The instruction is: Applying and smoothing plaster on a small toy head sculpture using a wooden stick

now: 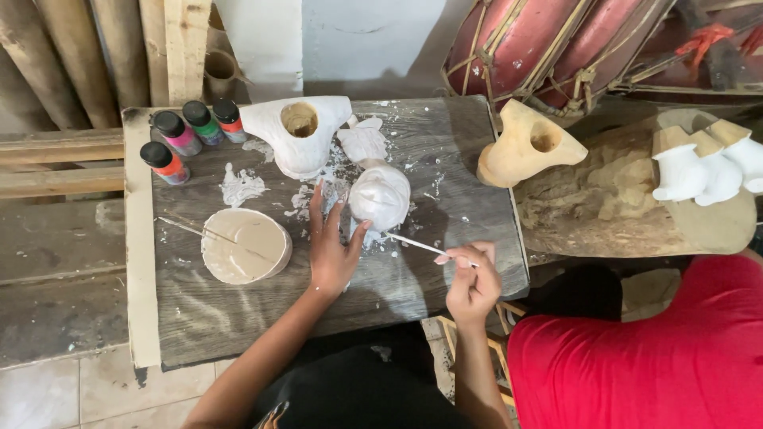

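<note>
Two hands work beside the white-coated figure (380, 196) on the bench (238, 310): left hand (332, 253) open against it, right hand (472, 280) pinching a thin brush (417, 245) that touches it.

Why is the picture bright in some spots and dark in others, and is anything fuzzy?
In the head view, soft light falls on the white carved figure and the wooden table, with no strong glare; the left hand casts a faint shadow; the space under the table is dark; the right hand and its thin brush look fairly sharp; straight edges bend slightly near the corners.

1 head-worn view looks steeply down, close over the wooden table (199, 318).
</note>
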